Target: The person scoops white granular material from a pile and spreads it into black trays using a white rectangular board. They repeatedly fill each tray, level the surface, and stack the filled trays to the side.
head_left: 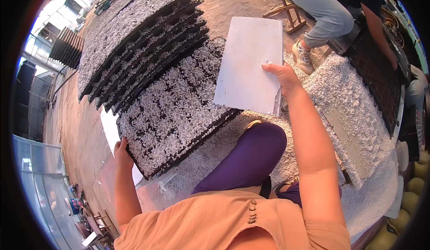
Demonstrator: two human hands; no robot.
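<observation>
My right hand (285, 77) grips a white rectangular board (251, 64), thumb on its face and the other fingers hidden behind. A few white granules cling to the board near my thumb. Beneath its lower left corner lies a black seedling tray (172, 115), strewn unevenly with white granules so that dark patches show through. My left hand (121, 150) is closed on the tray's near left corner. Behind this tray rises a tilted stack of black trays (148, 39), also covered in granules.
At the right, a heap of white granules (345, 97) lies beside a dark tray (374, 71), where another person's hand (393, 62) reaches in. That person's shoe (303, 57) stands beyond my board. A wooden stool (289, 10) and round yellowish-green objects (410, 200) are also near.
</observation>
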